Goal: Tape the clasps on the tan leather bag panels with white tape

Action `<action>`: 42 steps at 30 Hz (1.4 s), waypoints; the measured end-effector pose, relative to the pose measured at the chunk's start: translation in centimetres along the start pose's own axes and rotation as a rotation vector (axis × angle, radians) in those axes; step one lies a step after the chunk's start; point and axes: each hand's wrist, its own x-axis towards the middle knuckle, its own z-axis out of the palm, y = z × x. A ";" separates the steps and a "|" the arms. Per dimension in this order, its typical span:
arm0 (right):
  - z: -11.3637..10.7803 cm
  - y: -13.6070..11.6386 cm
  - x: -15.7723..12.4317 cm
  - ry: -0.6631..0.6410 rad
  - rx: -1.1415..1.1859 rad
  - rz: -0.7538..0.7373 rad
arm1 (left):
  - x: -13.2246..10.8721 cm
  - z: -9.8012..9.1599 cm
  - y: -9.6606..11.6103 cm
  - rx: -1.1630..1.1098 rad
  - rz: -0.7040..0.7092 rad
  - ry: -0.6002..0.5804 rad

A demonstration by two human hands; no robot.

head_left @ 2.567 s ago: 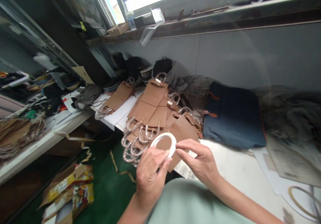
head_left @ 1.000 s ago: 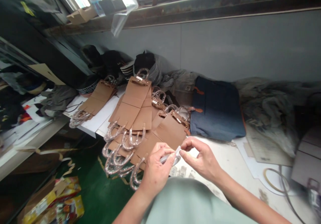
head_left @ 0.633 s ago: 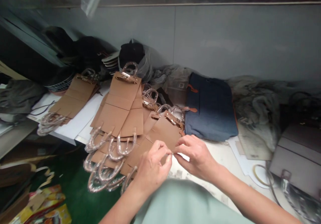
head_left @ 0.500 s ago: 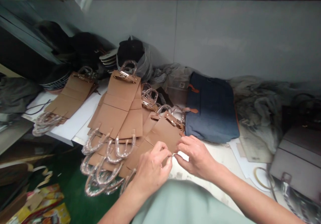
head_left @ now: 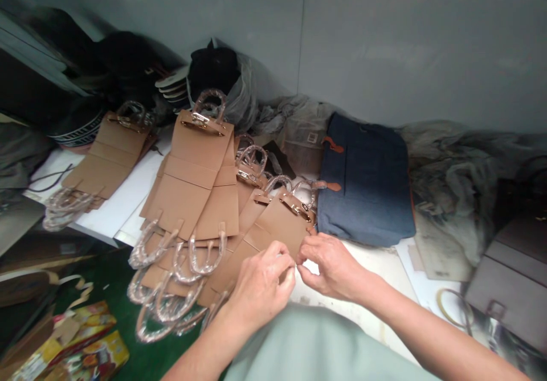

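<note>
My left hand point(head_left: 260, 287) is curled closed over the near table edge, above my pale green clothing. The white tape roll it held in the earlier frames is hidden inside its fingers. My right hand point(head_left: 331, 264) pinches thumb and forefinger right against the left fingertips, at the tape's end. Both hands hover just in front of a flat brown bag panel point(head_left: 277, 227) with a gold clasp and a plastic-wrapped handle. It is the nearest of several such panels point(head_left: 200, 187) fanned across the white table point(head_left: 376, 267).
A dark blue fabric bag point(head_left: 365, 181) lies behind my right hand. Another stack of brown panels point(head_left: 106, 159) sits at far left. Grey cloth point(head_left: 461, 164), a grey box point(head_left: 508, 278) and a thin ring point(head_left: 453, 307) lie at right. Printed cartons point(head_left: 77, 358) litter the green floor.
The view has tilted down, away from the window. The white tape roll, first held up in plain sight, has dropped low and vanished inside my left hand; my right fingers closed in against it.
</note>
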 end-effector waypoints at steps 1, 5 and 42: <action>0.1 0.2 0.1 -0.001 0.001 0.000 | 0.1 0.1 -0.1 -0.014 -0.004 -0.004; 0.6 0.6 0.5 0.006 0.013 0.019 | 0.7 0.3 -0.4 -0.080 -0.023 -0.021; 3.6 15.1 8.3 -0.010 0.931 0.648 | 12.0 4.8 -9.0 -0.972 -0.267 -0.151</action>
